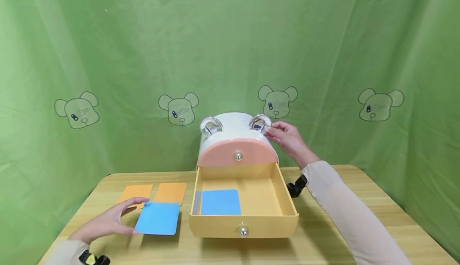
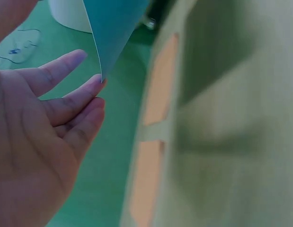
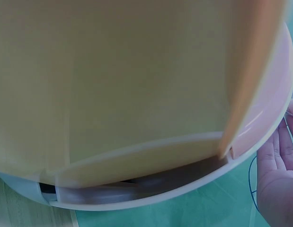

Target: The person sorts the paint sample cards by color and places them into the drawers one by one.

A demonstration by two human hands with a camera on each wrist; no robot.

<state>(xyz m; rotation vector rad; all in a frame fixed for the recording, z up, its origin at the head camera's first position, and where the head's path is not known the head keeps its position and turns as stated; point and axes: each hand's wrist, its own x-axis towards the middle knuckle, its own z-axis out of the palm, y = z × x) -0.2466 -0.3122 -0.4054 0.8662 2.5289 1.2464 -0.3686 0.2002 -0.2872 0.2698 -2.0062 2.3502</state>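
My left hand (image 1: 109, 220) pinches a blue square card (image 1: 158, 218) by its edges, thumb at the near corner and fingers at the far one. It is held over the table, its shadow below. In the left wrist view the fingertips meet a corner of the blue card (image 2: 115, 33). My right hand (image 1: 289, 140) pinches the right silver ear (image 1: 260, 123) of a white animal-shaped drawer box (image 1: 235, 122). Its lower yellow drawer (image 1: 212, 227) is pulled out, with another blue card (image 1: 221, 202) lying inside at the left. The right wrist view shows the right hand (image 3: 279, 175) beside the box.
Two orange cards, a left one (image 1: 134, 193) and a right one (image 1: 170, 193), lie on the wooden table (image 1: 323, 233) beyond the left hand. The upper pink drawer (image 1: 219, 153) is closed. A green curtain (image 1: 230, 57) surrounds the back and sides.
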